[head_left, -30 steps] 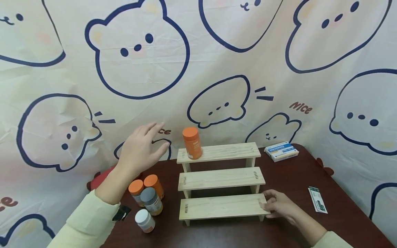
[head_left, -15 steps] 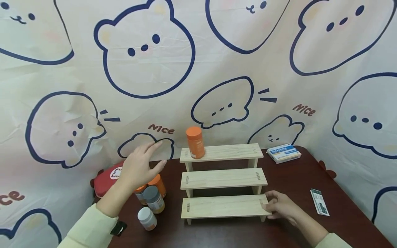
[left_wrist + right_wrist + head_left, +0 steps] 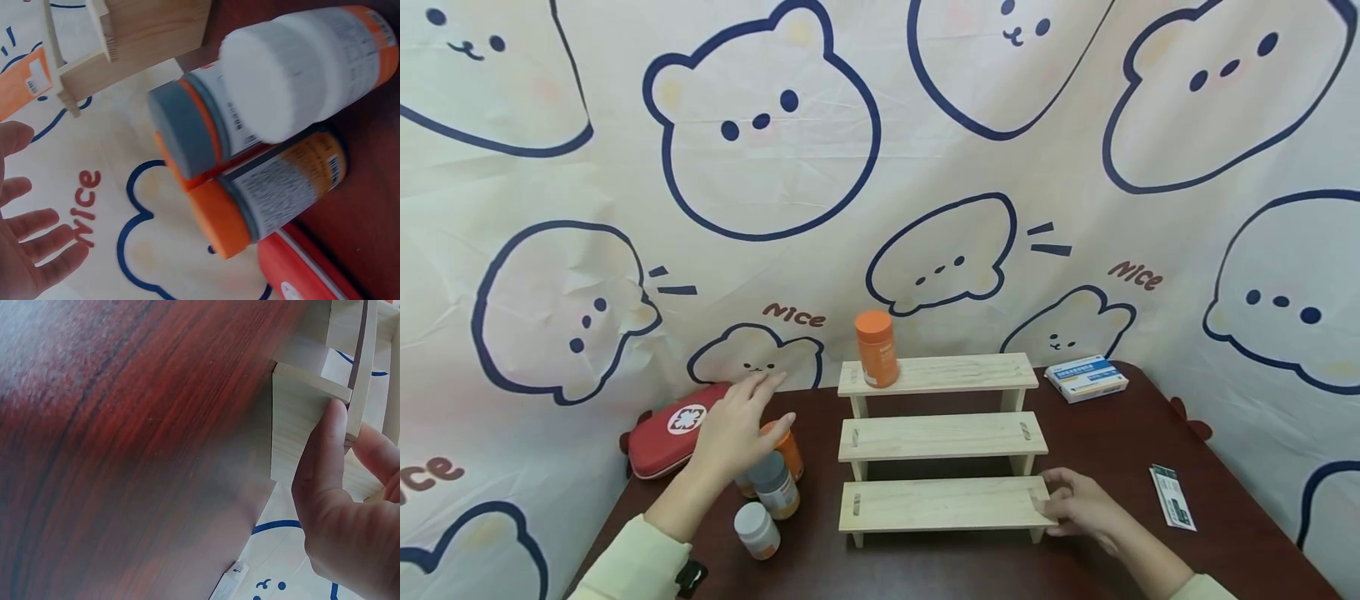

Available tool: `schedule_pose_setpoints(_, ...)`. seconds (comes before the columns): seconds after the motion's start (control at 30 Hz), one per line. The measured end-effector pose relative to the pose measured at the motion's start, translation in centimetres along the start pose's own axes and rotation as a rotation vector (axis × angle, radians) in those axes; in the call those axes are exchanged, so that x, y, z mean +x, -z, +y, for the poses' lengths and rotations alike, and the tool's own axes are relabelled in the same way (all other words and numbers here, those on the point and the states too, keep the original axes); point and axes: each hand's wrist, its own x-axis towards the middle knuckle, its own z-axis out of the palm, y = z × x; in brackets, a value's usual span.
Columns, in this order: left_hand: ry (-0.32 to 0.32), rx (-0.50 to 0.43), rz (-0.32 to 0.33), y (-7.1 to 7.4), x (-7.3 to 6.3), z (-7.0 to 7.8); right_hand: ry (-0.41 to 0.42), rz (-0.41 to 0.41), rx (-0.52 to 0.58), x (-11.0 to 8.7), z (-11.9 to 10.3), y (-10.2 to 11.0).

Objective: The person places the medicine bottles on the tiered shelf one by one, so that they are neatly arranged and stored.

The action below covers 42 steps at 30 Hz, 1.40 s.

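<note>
We see the right hand [image 3: 1078, 504] pinching the three-step rack [image 3: 940, 503] of pale, grained wood, the left hand [image 3: 733, 429], empty and splayed, near smooth, cylindrical bottles [image 3: 771, 484].

Soft, even light fills the head view, leaving the pale backdrop [image 3: 940, 167] bright and slightly washed out, while the dark bench [image 3: 940, 571] shows only a dull sheen and deeper shade gathers beneath the boards of the wooden shelf [image 3: 943, 505]. The left wrist view is dimmer and softer, the white bottle [image 3: 269, 81] blurred and its print unreadable. In the right wrist view, whitish glare lies on the bench at upper left, with hazy, ill-defined grain lower down.
</note>
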Motion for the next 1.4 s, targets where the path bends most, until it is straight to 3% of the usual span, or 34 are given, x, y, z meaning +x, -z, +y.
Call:
schedule_pose_setpoints(0.3,-0.019,0.056,-0.089,-2.9,-1.1,0.1,-0.013,0.013,-0.003,0.0,0.1,0.0)
schedule_pose_setpoints(0.53,0.006,0.060,-0.133,-4.2,-1.7,-0.2,-0.006,0.012,-0.002,0.0,0.1,-0.1)
schedule_pose_setpoints(0.93,0.020,0.060,-0.201,-4.8,-2.3,-0.2,0.007,0.000,0.008,0.0,0.1,0.0)
schedule_pose_setpoints(1.23,0.020,0.065,-0.182,-4.9,-2.4,-0.3,0.007,0.002,0.011,0.0,0.0,0.0)
schedule_pose_setpoints(1.4,0.052,0.096,-0.171,-5.2,-2.0,-0.5,0.013,0.001,0.011,0.0,0.1,-0.1)
